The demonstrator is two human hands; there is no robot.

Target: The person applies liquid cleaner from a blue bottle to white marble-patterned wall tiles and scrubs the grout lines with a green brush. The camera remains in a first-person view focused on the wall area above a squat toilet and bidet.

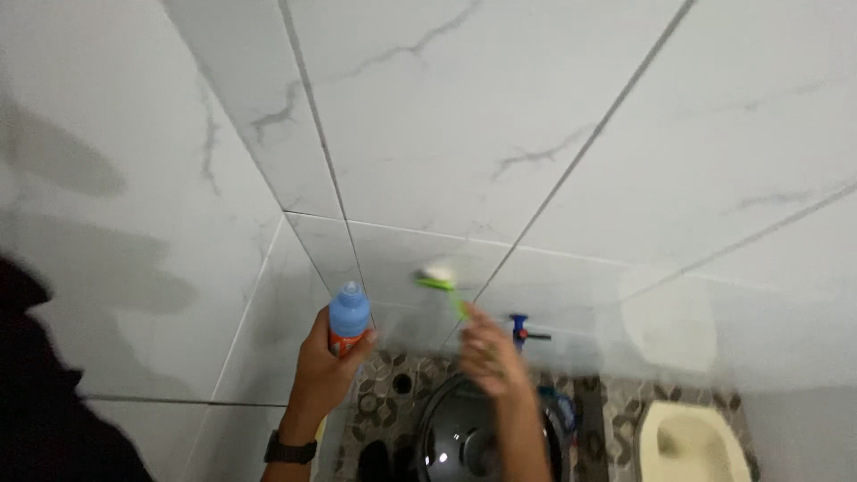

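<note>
Blue squeeze bottle (348, 314), orange label, upright, wrapped in left hand (323, 366). Green-handled scrub brush (440, 278), blurred, white head against wall tile (428, 134), above right hand (489, 355) clasping its handle.

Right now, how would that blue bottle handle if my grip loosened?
The blue bottle is small and looks like plastic, so probably light. The left hand wraps only its lower part, so it might slip through. Its round body would likely roll on the floor.
</note>
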